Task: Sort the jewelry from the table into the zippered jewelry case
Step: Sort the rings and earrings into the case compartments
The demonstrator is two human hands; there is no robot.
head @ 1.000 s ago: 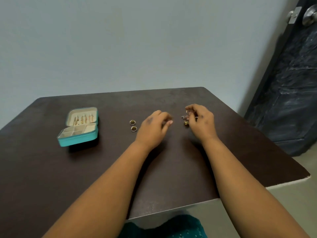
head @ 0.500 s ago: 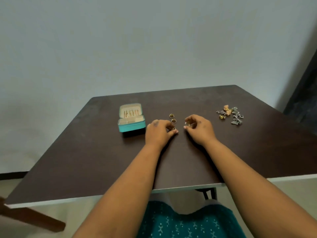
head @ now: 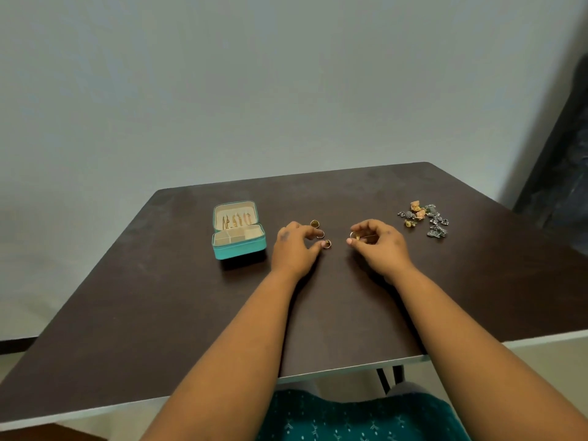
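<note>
A dark brown table (head: 159, 313) filled the middle of the frame, and a teal jewelry case (head: 238, 229) stood open on it left of centre, its lid propped up with several gold pieces clipped inside and the compartments of its base facing up. Just right of the case, the left hand (head: 294, 249) rested on the table with fingers curled, its thumb and fingertips touching two of three gold rings (head: 315, 223) that lay in a short line. The right hand (head: 377, 246), near the centre, pinched a small gold ring (head: 353, 235) between thumb and forefinger. Toward the right edge, well apart from both hands, lay a loose pile of silver and peach-coloured jewelry (head: 424, 219).
</note>
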